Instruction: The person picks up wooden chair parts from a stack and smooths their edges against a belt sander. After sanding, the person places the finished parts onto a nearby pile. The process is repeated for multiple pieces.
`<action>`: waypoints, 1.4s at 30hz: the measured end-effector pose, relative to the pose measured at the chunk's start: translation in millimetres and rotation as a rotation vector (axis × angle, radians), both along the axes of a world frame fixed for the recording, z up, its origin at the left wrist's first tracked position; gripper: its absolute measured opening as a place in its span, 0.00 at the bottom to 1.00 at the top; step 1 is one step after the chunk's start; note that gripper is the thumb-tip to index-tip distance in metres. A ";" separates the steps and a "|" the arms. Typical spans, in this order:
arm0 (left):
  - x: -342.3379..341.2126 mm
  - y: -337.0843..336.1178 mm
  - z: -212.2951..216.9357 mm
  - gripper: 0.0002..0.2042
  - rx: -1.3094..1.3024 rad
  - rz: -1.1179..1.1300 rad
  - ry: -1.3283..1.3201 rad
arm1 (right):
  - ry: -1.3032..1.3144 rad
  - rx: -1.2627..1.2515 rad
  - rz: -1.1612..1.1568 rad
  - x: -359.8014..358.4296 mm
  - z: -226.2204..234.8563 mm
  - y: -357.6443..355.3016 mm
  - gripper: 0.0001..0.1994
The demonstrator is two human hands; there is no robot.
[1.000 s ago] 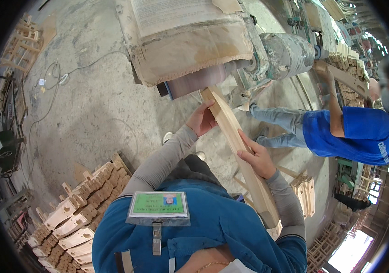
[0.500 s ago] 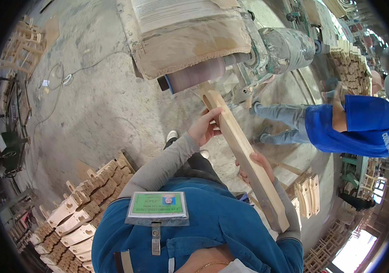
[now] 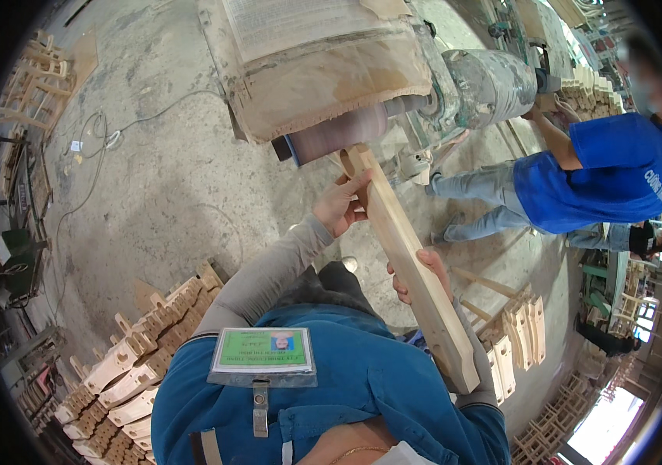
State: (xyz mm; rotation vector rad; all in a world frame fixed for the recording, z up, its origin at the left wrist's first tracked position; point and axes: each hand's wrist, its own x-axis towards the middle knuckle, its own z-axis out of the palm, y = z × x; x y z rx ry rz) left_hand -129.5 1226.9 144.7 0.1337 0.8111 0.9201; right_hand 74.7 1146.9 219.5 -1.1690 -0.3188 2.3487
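A long, pale wooden furniture part slants from the sanding drum down toward my right forearm. My left hand is closed around its far part, thumb on top, just below an oval hole at the end. Farther down its length, my right hand grips it from the right side, with fingertips showing on the left edge. The far end meets the lower edge of the brown sanding drum; whether it presses on the drum I cannot tell. A worn, dusty cover hides the top of the drum.
A motor joins the machine on the right. Beyond it stands a person in a blue shirt. Stacked wooden parts lie at lower left, and more pieces at right. A cable runs over the concrete floor.
Both hands and the wooden part have shifted slightly left, and its near end has swung left. The person in blue has turned and reaches toward the motor side.
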 end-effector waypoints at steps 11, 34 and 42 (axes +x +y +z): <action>31.5 -47.3 33.7 0.34 0.008 -0.069 -0.037 | 0.026 -0.010 -0.038 52.2 20.3 -49.7 0.30; 175.8 -121.5 97.5 0.41 0.886 -0.565 0.175 | -0.512 0.739 0.128 134.9 72.0 -43.7 0.31; 85.1 -72.2 37.8 0.25 0.121 -0.157 0.000 | -0.291 0.200 0.213 85.9 25.3 -48.6 0.34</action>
